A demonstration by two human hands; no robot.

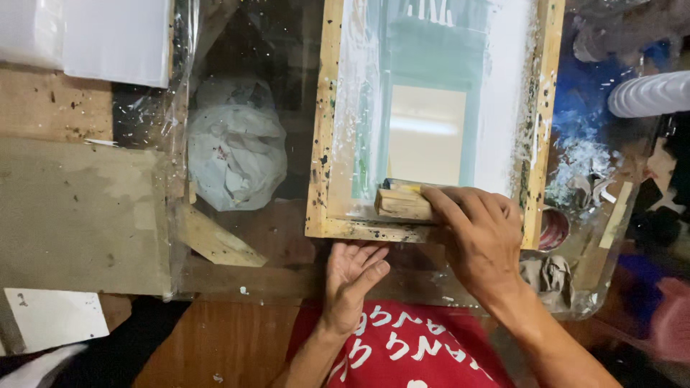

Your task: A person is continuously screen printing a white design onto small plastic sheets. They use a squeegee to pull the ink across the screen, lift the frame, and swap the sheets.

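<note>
Squeegee (404, 203): its wooden handle lies under the right hand (480, 241), whose fingers close over the top, blade down on the mesh at the near end of the wooden screen frame (320, 144). It looks stiff and light, best held along the handle's back; the paint-wet blade is likely slippery. The left hand (352, 276) rests open, palm up, against the frame's near rail, holding nothing. Open mesh runs away toward the far end; the side rails hem the squeegee in. A crumpled white bag (236, 147) sits left, a small paint tub (553, 228) right.
</note>
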